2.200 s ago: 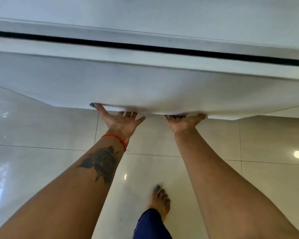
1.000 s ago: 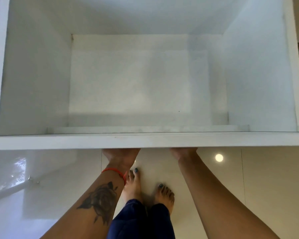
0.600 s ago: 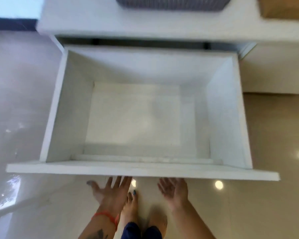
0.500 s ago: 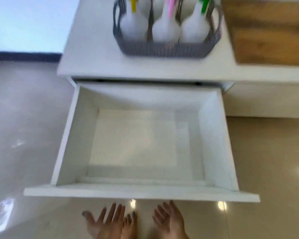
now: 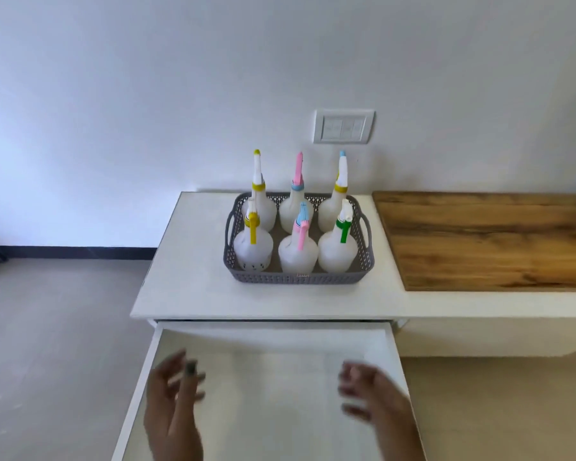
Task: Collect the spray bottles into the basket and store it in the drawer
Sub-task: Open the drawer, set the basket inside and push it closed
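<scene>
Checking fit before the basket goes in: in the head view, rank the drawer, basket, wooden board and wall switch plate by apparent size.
1. Drawer, though nearest the camera, so partly inflated.
2. Wooden board, cut off at the right edge.
3. Basket.
4. Switch plate, smallest and farthest.

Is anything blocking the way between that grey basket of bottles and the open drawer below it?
Nothing visible does. The basket sits on the white cabinet top, with bare surface in front of it. The drawer is pulled out and looks empty. Only the left hand and right hand hover above it, both holding nothing.
</scene>
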A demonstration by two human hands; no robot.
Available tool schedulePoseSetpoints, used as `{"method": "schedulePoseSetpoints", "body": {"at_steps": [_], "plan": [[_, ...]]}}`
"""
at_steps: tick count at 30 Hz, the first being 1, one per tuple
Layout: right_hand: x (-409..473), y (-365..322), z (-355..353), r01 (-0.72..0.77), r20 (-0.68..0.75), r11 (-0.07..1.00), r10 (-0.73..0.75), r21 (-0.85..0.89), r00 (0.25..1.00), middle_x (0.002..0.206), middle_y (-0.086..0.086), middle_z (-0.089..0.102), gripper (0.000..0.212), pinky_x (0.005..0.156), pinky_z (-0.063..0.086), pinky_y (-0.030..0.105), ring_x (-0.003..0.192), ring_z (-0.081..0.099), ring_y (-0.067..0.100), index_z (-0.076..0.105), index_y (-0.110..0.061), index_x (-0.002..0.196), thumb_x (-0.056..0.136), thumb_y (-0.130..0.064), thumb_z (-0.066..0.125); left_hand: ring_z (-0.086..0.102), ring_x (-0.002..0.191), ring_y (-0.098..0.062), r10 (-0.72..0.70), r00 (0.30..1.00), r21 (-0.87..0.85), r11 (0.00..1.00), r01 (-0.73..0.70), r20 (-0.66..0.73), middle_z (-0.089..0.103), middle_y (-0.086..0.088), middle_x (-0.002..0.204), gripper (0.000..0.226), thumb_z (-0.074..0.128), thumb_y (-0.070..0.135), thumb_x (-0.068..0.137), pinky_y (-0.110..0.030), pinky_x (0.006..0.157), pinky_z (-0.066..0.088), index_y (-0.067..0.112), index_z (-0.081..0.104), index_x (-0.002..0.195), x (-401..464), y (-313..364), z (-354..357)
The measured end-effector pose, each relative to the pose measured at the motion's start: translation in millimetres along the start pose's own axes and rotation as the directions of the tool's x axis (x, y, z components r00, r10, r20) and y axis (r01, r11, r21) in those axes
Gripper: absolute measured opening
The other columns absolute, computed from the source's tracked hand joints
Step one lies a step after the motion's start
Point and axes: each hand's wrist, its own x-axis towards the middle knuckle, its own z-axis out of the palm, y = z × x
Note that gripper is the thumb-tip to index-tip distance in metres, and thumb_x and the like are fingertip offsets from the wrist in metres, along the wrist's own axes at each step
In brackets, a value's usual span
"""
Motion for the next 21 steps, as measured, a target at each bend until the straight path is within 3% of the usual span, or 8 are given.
{"method": "schedulePoseSetpoints", "body": {"at_steps": [1, 4, 7, 9, 11, 13, 16, 21], "plan": [[14.3, -11.1, 0.2, 0.099, -0.062, 0.995, -0.096, 0.035, 0.993, 0.076, 0.005, 0.065, 0.017, 0.054, 0.05, 0.02, 0.07, 0.058, 0.02, 0.065, -0.013, 0.081, 0.088, -0.002, 0.054, 0.062, 0.072, -0.003, 0.17, 0.985, 0.041, 0.984, -0.172, 0.04, 0.063, 0.005, 0.093, 0.02, 0.054, 0.013, 0.088, -0.012, 0.059, 0.048, 0.025, 0.057, 0.103, 9.9, 9.6, 9.0], [62.3, -58.5, -6.2, 0.395, -0.263, 0.916, -0.4, -0.075, 0.878, 0.086, 0.002, 0.068, 0.012, 0.069, 0.052, 0.029, 0.077, 0.062, 0.016, 0.066, -0.024, 0.084, 0.087, -0.015, 0.059, 0.054, 0.102, -0.004, 0.348, 0.934, 0.076, 0.932, -0.354, 0.084, 0.052, 0.004, 0.123, 0.043, 0.05, 0.03, 0.086, -0.008, 0.079, 0.044, 0.019, 0.045, 0.128, 76.4, 30.2, 49.0], [115.2, -82.8, -12.3, 0.523, -0.399, 0.842, -0.527, -0.13, 0.75, 0.095, -0.007, 0.065, 0.011, 0.071, 0.052, 0.024, 0.089, 0.061, 0.013, 0.061, -0.032, 0.092, 0.088, -0.022, 0.059, 0.041, 0.125, -0.014, 0.305, 0.952, 0.152, 0.94, -0.306, 0.031, 0.035, -0.004, 0.145, 0.055, 0.046, 0.039, 0.091, -0.003, 0.091, 0.034, 0.02, 0.031, 0.141, 131.6, 29.9, 81.2], [150.3, -91.1, -10.9, 0.546, -0.477, 0.812, -0.571, -0.207, 0.668, 0.101, -0.014, 0.062, 0.021, 0.078, 0.051, 0.02, 0.096, 0.059, 0.007, 0.056, -0.028, 0.109, 0.088, -0.027, 0.057, 0.025, 0.14, -0.018, 0.254, 0.965, 0.226, 0.938, -0.262, 0.067, 0.021, -0.001, 0.154, 0.06, 0.039, 0.044, 0.095, -0.023, 0.114, 0.024, 0.022, 0.018, 0.147, 164.2, 24.3, 97.8], [183.8, -88.8, -11.3, 0.513, -0.479, 0.788, -0.615, -0.341, 0.626, 0.123, -0.005, 0.057, 0.042, 0.089, 0.047, 0.021, 0.11, 0.054, 0.012, 0.045, -0.018, 0.128, 0.088, -0.028, 0.055, 0.007, 0.146, -0.015, 0.194, 0.973, 0.328, 0.917, -0.226, 0.126, 0.009, 0.001, 0.159, 0.062, 0.031, 0.046, 0.097, -0.033, 0.119, 0.005, 0.021, 0.008, 0.149, 190.1, 16.8, 113.0], [217.4, -81.3, -12.6, 0.441, -0.44, 0.772, -0.627, -0.457, 0.643, 0.144, 0.003, 0.04, 0.055, 0.103, 0.04, 0.035, 0.126, 0.043, 0.021, 0.032, -0.016, 0.14, 0.09, -0.025, 0.053, -0.002, 0.146, -0.014, 0.129, 0.976, 0.386, 0.903, -0.189, 0.176, 0.001, 0.0, 0.16, 0.063, 0.027, 0.046, 0.098, -0.033, 0.118, 0.001, 0.021, 0.0, 0.149, 209.2, 6.1, 125.2], [258.8, -66.8, -13.9, 0.336, -0.314, 0.759, -0.568, -0.557, 0.761, 0.156, 0.003, 0.017, 0.066, 0.112, 0.026, 0.035, 0.139, 0.025, 0.022, 0.01, -0.021, 0.147, 0.093, -0.026, 0.049, 0.013, 0.146, -0.025, 0.001, 0.966, 0.412, 0.904, -0.111, 0.259, 0.001, 0.001, 0.16, 0.065, 0.023, 0.053, 0.095, -0.056, 0.112, 0.025, 0.03, -0.007, 0.147, 230.5, -10.7, 136.3], [294.8, -47.6, -8.3, 0.047, -0.25, 0.818, -0.229, -0.573, 0.941, 0.155, 0.0, 0.021, 0.058, 0.109, 0.029, 0.038, 0.137, 0.03, 0.027, 0.005, -0.037, 0.145, 0.097, -0.038, 0.037, 0.057, 0.106, -0.036, -0.18, 0.931, 0.575, 0.817, -0.038, 0.318, 0.043, -0.006, 0.139, 0.058, 0.021, 0.057, 0.093, -0.055, 0.081, 0.055, 0.034, 0.018, 0.146, 242.8, -30.4, 144.2]]}}
